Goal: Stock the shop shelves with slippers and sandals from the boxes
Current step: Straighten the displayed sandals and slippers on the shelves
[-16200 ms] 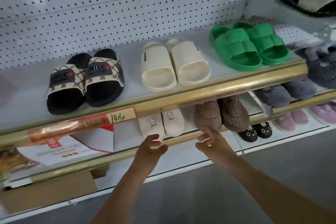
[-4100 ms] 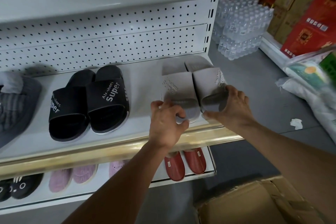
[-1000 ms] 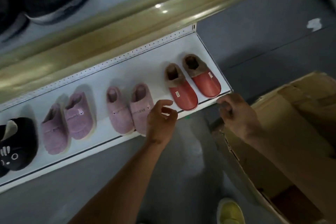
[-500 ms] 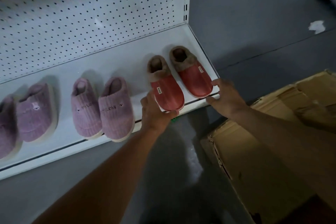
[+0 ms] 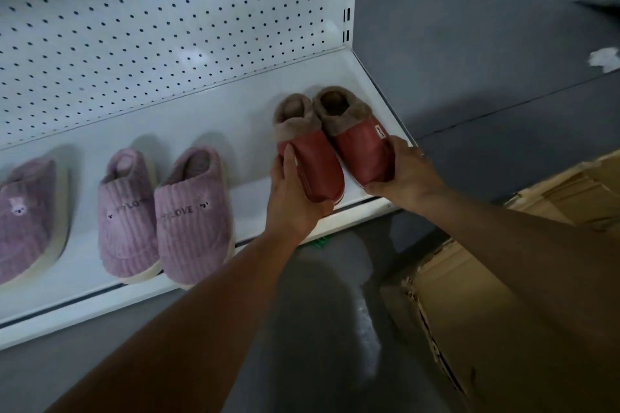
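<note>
2 red slippers [image 5: 335,157] toes hidden under hands, third purple slipper [image 5: 27,214] cut off

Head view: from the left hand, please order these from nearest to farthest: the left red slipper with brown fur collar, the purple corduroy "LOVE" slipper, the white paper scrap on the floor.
1. Left red slipper with brown fur collar, in the left hand.
2. Purple corduroy "LOVE" slipper, leftward on the shelf.
3. White paper scrap, far right on the floor.

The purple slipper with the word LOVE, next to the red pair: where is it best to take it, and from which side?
Take the purple slipper by its rounded toe, coming from the open front edge of the shelf. The toe points toward that edge, so the grip can probably wrap over the top and under the sole. A second purple slipper touches one side, and the pegboard closes the back.
</note>
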